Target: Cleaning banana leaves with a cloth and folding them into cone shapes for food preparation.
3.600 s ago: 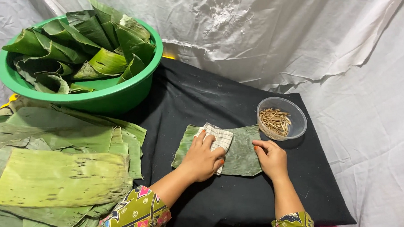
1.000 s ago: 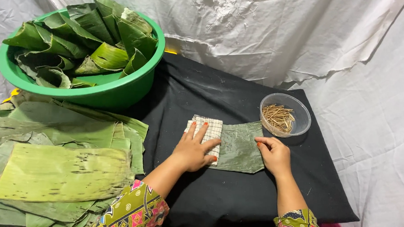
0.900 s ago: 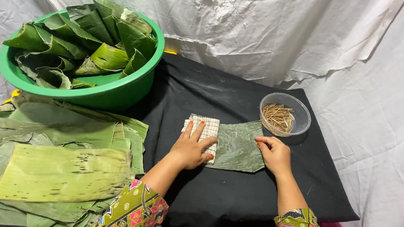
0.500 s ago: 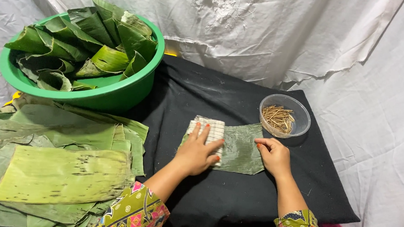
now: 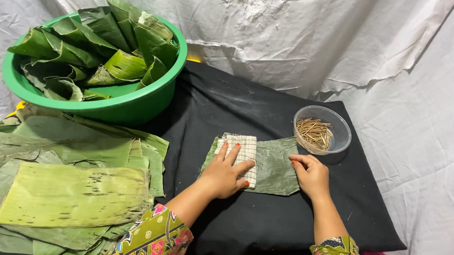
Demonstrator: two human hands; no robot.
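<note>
A rectangular piece of green banana leaf [image 5: 275,165] lies flat on the black cloth [image 5: 248,108]. My left hand [image 5: 224,171] presses a folded checked cloth [image 5: 245,151] onto the leaf's left part, fingers spread. My right hand [image 5: 311,174] rests on the leaf's right edge with the fingers curled, pinning it down.
A clear plastic bowl of thin wooden sticks [image 5: 321,131] stands just beyond my right hand. A green basin full of folded leaves [image 5: 96,62] sits at the back left. A stack of large flat banana leaves [image 5: 69,187] lies to the left. White sheeting surrounds everything.
My left hand slid the checked cloth back and forth over the left side of the leaf. The right hand stayed on the leaf's right edge.
</note>
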